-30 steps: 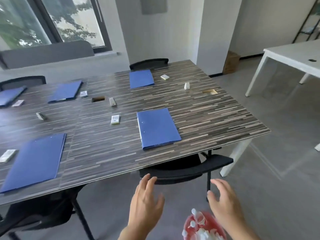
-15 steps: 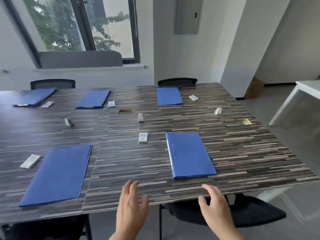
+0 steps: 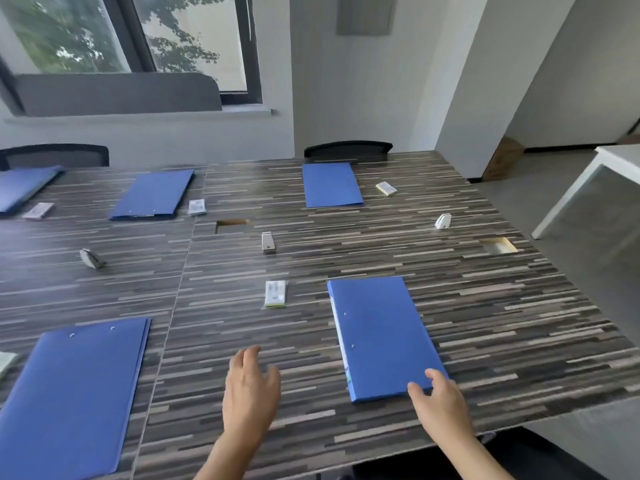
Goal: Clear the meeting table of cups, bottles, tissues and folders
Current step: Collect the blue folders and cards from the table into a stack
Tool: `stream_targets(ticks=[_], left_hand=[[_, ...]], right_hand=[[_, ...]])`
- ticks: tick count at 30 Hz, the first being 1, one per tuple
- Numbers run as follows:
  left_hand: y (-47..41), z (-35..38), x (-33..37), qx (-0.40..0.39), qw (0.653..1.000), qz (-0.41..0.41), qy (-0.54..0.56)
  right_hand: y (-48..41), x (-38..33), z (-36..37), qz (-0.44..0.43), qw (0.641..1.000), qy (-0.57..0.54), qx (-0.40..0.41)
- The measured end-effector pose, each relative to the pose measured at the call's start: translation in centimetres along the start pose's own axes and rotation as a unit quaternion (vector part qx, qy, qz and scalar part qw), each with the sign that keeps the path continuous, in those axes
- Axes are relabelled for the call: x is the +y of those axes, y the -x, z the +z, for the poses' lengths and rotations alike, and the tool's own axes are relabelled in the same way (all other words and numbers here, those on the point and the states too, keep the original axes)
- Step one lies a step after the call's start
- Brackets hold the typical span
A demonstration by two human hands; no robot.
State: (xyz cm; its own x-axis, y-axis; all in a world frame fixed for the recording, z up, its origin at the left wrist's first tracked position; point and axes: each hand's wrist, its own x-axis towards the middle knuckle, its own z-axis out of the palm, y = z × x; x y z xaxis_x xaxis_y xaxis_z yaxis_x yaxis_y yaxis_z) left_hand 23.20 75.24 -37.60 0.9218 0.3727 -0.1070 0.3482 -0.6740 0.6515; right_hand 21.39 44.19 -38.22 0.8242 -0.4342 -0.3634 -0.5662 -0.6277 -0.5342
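Observation:
A blue folder lies flat on the striped meeting table, near its front edge. My right hand rests on the folder's near right corner, fingers spread, not closed around it. My left hand hovers open over bare table to the folder's left. A tissue pack lies just beyond my left hand. Another blue folder lies at the front left, and two more blue folders lie at the far side. More tissue packs sit beside those.
Small white name-card stands dot the table's middle, along with two cable cut-outs. Black chairs stand at the far side and below the front edge. A white table stands at the right.
The view rose from the floor and a red bin to the tabletop. Both hands moved forward over the table, and my right hand reached the near folder's corner.

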Motion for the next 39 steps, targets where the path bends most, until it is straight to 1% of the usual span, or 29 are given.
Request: stream_targets(ticks=[3,5,8,10,13,17,21,24,27,30,33,37,39], left_hand=[[-3.9,1.5,1.4,-0.005,1.0,-0.012,-0.021],[-6.6,2.6,2.2,-0.01,0.998,-0.017,-0.059],[-9.9,3.9,3.4,-0.02,0.995,-0.034,-0.097],[-12.6,5.2,4.4,-0.04,0.992,-0.046,-0.11],[-16.3,6.9,5.7,-0.058,0.988,-0.054,-0.133],[-20.7,9.6,6.7,-0.067,0.982,-0.065,-0.166],[-23.7,11.7,6.7,-0.074,0.974,-0.059,-0.207],[-25.2,12.9,6.2,-0.089,0.966,-0.055,-0.235],[-25.3,13.5,5.4,-0.081,0.965,-0.059,-0.242],[-24.9,14.0,4.9,-0.063,0.972,-0.078,-0.214],[-24.7,14.1,4.9,-0.048,0.977,-0.092,-0.185],[-24.3,13.8,4.9,-0.046,0.981,-0.073,-0.172],[-24.0,13.4,4.8,-0.047,0.984,-0.059,-0.161]], right_hand=[[-4.2,-1.1,0.1,0.038,0.999,0.018,-0.011],[-6.6,-1.7,0.3,0.067,0.997,0.041,-0.014],[-9.1,-2.1,0.5,0.089,0.991,0.101,0.001],[-11.0,-2.3,0.7,0.105,0.987,0.123,-0.01],[-12.5,-3.0,1.4,0.126,0.981,0.143,-0.034],[-13.3,-3.5,2.5,0.146,0.971,0.188,-0.021],[-14.3,-3.4,3.1,0.165,0.962,0.216,-0.032],[-15.8,-3.2,2.9,0.181,0.96,0.211,-0.04],[-16.7,-2.7,2.7,0.194,0.958,0.204,-0.049],[-17.0,-2.1,2.5,0.172,0.967,0.187,-0.029],[-17.3,-1.7,1.6,0.162,0.979,0.116,-0.043],[-17.2,-1.2,0.8,0.128,0.985,0.106,-0.043],[-17.1,-1.3,0.6,0.131,0.986,0.092,-0.051]])
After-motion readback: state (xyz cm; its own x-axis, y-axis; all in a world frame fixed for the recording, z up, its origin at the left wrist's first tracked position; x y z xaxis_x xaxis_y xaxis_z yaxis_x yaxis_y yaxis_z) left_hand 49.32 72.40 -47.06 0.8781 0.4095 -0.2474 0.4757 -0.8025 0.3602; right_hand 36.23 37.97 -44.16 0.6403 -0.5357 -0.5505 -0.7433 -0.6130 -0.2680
